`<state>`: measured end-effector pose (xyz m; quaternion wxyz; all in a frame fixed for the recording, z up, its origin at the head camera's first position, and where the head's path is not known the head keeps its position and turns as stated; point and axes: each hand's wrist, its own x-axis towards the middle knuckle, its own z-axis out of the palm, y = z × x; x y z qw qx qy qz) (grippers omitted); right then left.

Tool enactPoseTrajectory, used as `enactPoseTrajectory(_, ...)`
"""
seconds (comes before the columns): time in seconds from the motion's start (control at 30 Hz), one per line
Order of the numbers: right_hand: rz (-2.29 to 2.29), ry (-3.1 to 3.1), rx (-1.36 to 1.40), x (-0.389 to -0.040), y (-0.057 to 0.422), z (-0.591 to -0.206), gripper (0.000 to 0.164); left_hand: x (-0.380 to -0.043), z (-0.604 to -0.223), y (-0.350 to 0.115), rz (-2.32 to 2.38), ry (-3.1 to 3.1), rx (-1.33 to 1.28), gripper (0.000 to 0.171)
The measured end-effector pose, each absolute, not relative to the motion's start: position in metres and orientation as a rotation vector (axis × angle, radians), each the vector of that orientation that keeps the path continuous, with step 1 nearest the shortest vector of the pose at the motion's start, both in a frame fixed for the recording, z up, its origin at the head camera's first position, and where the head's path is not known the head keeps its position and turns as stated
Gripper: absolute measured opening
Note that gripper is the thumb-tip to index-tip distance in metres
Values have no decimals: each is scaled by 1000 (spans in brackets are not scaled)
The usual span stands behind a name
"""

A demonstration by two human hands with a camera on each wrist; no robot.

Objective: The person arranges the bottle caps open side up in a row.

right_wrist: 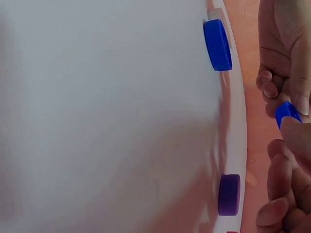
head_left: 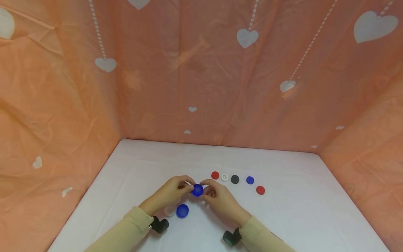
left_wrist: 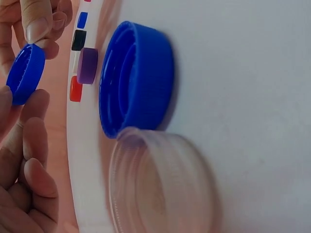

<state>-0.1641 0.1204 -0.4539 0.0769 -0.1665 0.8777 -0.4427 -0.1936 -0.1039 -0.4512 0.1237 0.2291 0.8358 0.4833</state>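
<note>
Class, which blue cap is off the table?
The held blue cap, between left hand and right hand; the near blue cap and far blue cap rest on the table.

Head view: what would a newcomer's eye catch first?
Probably the orange cloth with pale hearts, rising behind the white table. Then, low in the middle, a blue cap pinched between left hand and right hand. Small coloured discs lie scattered beyond the right hand.
</note>
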Motion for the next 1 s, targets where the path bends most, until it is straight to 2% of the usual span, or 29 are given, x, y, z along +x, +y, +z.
enactPoseTrajectory(0.2, -1280, 2607, -496, -159, 125, -454, 38, -186, -445, -104, 1266, 2455, 757, 23)
enactPoseTrajectory(0.53, -1136, 2538, -500, -153, 128, -459, 25, -172, -449, -109, 1007, 2516, 806, 43)
enactPoseTrajectory(1.0, -1125, 2489, -529, -149, 130, -465, 22, -162, -452, -112, 884, 2574, 890, 51)
